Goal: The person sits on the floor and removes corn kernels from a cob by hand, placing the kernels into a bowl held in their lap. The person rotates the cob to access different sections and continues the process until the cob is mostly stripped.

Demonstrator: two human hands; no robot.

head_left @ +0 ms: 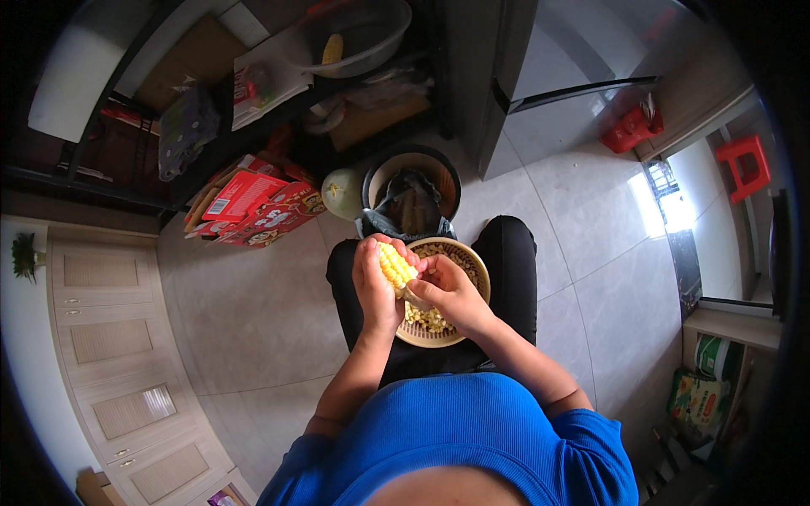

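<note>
An ear of yellow corn (394, 266) is held tilted in front of me, with my left hand (375, 293) wrapped around it. My right hand (456, 297) is closed on the ear's lower end, thumb and fingers pressed against the kernels. Below both hands, a round tan basket (483, 274) rests on my lap between my thighs. Loose corn kernels (429, 321) lie inside it, and my hands hide part of them. Whether a kernel is between my right fingertips is too small to tell.
Just beyond the basket stands a bin (456, 173) lined with a dark bag. A pale green melon (341, 194) and red cartons (253, 202) sit left of it. On the shelf, a clear basin (384, 59) holds another ear of corn (333, 49). A refrigerator (574, 55) stands at the far right.
</note>
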